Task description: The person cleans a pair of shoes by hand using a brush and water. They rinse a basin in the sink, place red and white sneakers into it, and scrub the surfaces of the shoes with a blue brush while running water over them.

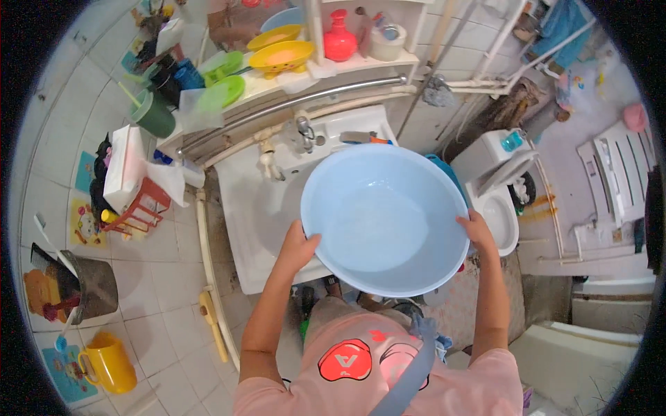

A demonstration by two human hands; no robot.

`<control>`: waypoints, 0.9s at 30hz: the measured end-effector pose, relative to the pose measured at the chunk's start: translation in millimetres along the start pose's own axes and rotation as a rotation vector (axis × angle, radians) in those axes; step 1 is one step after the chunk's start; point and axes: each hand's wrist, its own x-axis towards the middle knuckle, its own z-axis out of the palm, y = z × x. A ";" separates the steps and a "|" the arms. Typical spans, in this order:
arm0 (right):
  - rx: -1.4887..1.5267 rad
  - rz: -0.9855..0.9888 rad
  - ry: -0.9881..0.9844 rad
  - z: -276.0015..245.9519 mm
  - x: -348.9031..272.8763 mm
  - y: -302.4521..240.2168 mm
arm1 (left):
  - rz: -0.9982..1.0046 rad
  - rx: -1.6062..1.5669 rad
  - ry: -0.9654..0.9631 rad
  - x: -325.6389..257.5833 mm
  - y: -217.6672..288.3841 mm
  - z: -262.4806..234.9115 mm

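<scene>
A large light-blue plastic basin [385, 215] is held level between my two hands, over the right part of a white sink [253, 246]. My left hand [300, 247] grips its rim at the near left, thumb over the edge. On the right rim, my right hand [477, 231] holds on in the same way; the fingers of both hands are mostly hidden beneath the basin. Light glints on the basin's inside, and I cannot tell whether water is in it. A metal tap [304, 135] and a second, pale tap [269, 159] stand at the sink's back edge.
Behind the sink runs a metal rail [291, 100] under a shelf with yellow dishes [281, 57] and a red pump bottle [340, 38]. A white toilet [496, 215] stands to the right. On the left wall hang a red basket [142, 208] and a yellow mug [111, 364].
</scene>
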 end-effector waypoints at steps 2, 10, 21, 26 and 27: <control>0.165 -0.016 0.042 9.0 -20.0 6.0 | 0.154 0.139 0.048 5.6 -11.2 4.3; 0.205 -0.344 0.413 37.0 -29.3 27.2 | 0.152 0.138 -0.017 60.4 -11.6 7.1; 0.337 -0.347 0.664 11.5 -57.5 -25.8 | -0.107 0.190 -0.040 126.7 -86.8 67.0; 0.245 -0.504 0.707 30.2 -65.4 -76.8 | -0.177 -0.120 -0.062 116.7 -125.2 74.8; 0.330 -0.511 0.735 34.3 -64.6 -81.0 | -0.181 -0.124 -0.086 105.8 -119.4 85.8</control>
